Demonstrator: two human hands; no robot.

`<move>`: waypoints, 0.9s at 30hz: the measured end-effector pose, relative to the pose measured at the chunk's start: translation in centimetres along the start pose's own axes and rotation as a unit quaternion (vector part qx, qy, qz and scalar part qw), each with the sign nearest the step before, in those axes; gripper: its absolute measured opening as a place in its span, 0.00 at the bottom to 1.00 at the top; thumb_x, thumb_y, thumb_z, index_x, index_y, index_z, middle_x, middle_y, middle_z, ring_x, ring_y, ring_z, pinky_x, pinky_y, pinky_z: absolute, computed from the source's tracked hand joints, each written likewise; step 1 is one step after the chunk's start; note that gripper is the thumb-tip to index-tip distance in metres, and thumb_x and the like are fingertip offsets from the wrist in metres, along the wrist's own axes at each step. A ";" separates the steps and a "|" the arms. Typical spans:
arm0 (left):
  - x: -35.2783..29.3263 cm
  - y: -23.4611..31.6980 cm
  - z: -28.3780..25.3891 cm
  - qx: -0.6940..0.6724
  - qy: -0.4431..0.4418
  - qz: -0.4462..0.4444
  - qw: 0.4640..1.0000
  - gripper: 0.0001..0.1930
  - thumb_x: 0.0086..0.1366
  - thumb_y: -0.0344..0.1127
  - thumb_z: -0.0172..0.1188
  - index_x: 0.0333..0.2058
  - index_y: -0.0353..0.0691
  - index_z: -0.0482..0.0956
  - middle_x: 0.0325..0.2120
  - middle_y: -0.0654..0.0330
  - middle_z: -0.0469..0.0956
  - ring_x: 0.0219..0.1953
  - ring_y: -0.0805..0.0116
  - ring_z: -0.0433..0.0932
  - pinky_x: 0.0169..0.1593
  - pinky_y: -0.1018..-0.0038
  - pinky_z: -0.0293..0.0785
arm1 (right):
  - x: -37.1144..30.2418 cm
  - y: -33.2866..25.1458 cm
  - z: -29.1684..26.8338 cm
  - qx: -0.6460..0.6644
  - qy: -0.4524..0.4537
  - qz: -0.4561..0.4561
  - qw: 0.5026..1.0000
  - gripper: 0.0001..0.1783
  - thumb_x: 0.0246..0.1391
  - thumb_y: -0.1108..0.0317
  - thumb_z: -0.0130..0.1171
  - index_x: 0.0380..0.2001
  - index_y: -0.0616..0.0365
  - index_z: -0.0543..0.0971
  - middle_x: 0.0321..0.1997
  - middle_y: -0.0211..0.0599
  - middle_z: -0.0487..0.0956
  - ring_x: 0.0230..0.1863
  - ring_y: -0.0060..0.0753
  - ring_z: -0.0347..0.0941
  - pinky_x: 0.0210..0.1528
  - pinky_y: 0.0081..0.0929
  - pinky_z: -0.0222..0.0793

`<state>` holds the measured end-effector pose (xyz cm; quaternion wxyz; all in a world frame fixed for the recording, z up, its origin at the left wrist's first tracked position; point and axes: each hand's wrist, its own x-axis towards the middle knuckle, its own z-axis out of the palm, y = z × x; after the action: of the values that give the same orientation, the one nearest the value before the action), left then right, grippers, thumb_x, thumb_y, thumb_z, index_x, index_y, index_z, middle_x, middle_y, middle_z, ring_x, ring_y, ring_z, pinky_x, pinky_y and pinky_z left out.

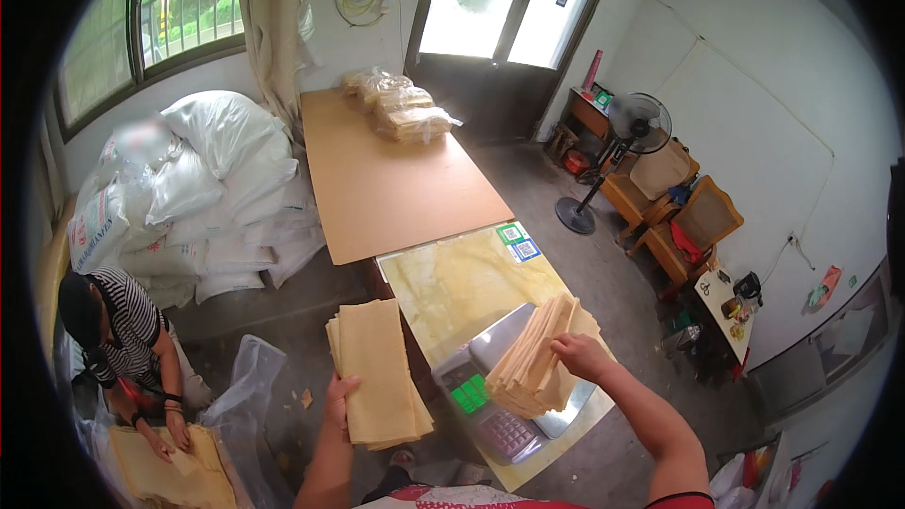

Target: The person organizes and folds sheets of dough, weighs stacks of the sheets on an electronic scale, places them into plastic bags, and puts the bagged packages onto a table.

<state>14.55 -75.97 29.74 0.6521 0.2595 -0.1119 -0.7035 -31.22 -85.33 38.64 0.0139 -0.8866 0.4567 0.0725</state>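
Note:
My left hand grips the edge of a stack of folded tofu skins, thin yellowish-tan sheets held off the table's left side. A second pile of folded tofu skins lies on the platform of a digital weighing scale, its layered edges fanned out. My right hand has its fingers closed on the top layers at the right of that pile. The scale's green-lit display and its keypad show at the near left; the pile covers most of the platform.
Under the scale is a yellowish table cover; brown board extends beyond it, bearing bagged sheets. White sacks are heaped at left. A co-worker handles similar sheets at lower left. A fan and chairs stand right.

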 end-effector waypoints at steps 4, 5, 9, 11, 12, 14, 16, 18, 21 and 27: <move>-0.8 1.2 -1.7 -0.015 0.000 0.008 1.000 0.30 0.54 0.28 0.54 0.58 0.38 0.63 0.49 0.49 0.73 0.49 0.51 0.76 0.53 0.57 0.75 | -1.1 0.1 -3.2 -0.034 0.060 -0.020 0.997 0.10 0.45 0.74 0.54 0.34 0.51 0.75 0.41 0.35 0.77 0.40 0.40 0.75 0.43 0.35 0.69; -1.0 1.3 -1.8 -0.025 0.006 0.001 1.000 0.30 0.53 0.28 0.54 0.58 0.38 0.63 0.48 0.49 0.74 0.49 0.51 0.76 0.53 0.57 0.75 | -1.7 0.3 -4.0 -0.050 0.127 -0.029 0.990 0.10 0.45 0.74 0.55 0.34 0.51 0.76 0.40 0.33 0.77 0.40 0.38 0.74 0.43 0.34 0.67; -1.1 0.9 -2.1 -0.025 0.038 -0.010 0.999 0.29 0.52 0.26 0.55 0.56 0.38 0.65 0.46 0.51 0.75 0.48 0.52 0.77 0.52 0.56 0.75 | -4.1 0.1 -8.6 -0.112 0.216 -0.006 0.970 0.12 0.42 0.74 0.58 0.33 0.50 0.77 0.38 0.28 0.77 0.38 0.35 0.73 0.41 0.34 0.66; -1.4 0.2 -2.3 -0.021 0.056 -0.003 0.998 0.28 0.52 0.26 0.56 0.55 0.39 0.67 0.46 0.52 0.75 0.48 0.53 0.77 0.52 0.57 0.75 | -4.5 -1.9 -11.8 -0.110 0.238 0.007 0.965 0.12 0.40 0.74 0.59 0.33 0.50 0.77 0.38 0.28 0.77 0.37 0.35 0.73 0.40 0.34 0.66; -1.6 0.0 -2.2 -0.018 0.069 0.003 0.997 0.28 0.52 0.25 0.57 0.54 0.39 0.68 0.46 0.53 0.75 0.48 0.54 0.77 0.53 0.57 0.75 | -4.5 -3.0 -13.3 -0.111 0.262 0.023 0.958 0.13 0.39 0.74 0.60 0.33 0.50 0.77 0.38 0.28 0.77 0.36 0.35 0.72 0.40 0.34 0.66; -1.9 -0.5 -1.6 -0.021 0.071 0.005 0.997 0.27 0.52 0.24 0.57 0.54 0.40 0.68 0.46 0.53 0.75 0.47 0.55 0.77 0.52 0.58 0.75 | -4.5 -4.5 -15.3 -0.104 0.303 0.011 0.947 0.14 0.37 0.75 0.61 0.33 0.51 0.77 0.37 0.28 0.77 0.34 0.35 0.72 0.38 0.33 0.66; -3.4 -0.8 -1.2 -0.021 0.080 0.011 0.996 0.27 0.52 0.22 0.57 0.53 0.42 0.68 0.45 0.54 0.74 0.47 0.56 0.77 0.52 0.58 0.76 | -4.3 -6.5 -16.5 -0.032 0.376 0.010 0.926 0.15 0.36 0.76 0.61 0.33 0.53 0.77 0.35 0.29 0.78 0.33 0.38 0.72 0.35 0.34 0.67; -5.0 -1.0 -0.2 -0.013 0.074 0.016 0.997 0.26 0.52 0.21 0.57 0.52 0.42 0.68 0.45 0.55 0.75 0.47 0.56 0.77 0.52 0.59 0.75 | -4.5 -8.5 -16.4 0.027 0.390 -0.010 0.920 0.11 0.41 0.78 0.60 0.33 0.56 0.78 0.31 0.34 0.78 0.30 0.38 0.74 0.32 0.30 0.69; -8.0 -2.5 1.4 0.023 0.046 0.023 0.998 0.26 0.52 0.22 0.56 0.52 0.42 0.69 0.45 0.56 0.75 0.47 0.57 0.77 0.51 0.59 0.76 | -5.4 -10.7 -12.3 0.390 0.262 0.052 0.881 0.04 0.51 0.76 0.60 0.32 0.60 0.78 0.28 0.32 0.77 0.28 0.23 0.73 0.31 0.22 0.69; -15.2 -10.6 3.2 0.086 0.097 -0.007 0.992 0.25 0.54 0.23 0.60 0.53 0.41 0.68 0.44 0.58 0.76 0.45 0.60 0.78 0.48 0.61 0.78 | -6.6 -20.4 0.3 0.725 0.029 0.082 0.683 0.09 0.55 0.69 0.58 0.39 0.61 0.78 0.33 0.24 0.78 0.34 0.15 0.72 0.37 0.20 0.69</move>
<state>4.06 -60.44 30.53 0.6301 0.3824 -0.1067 -0.6674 -18.46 -68.09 38.38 0.6332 -0.5604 0.4373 -0.3061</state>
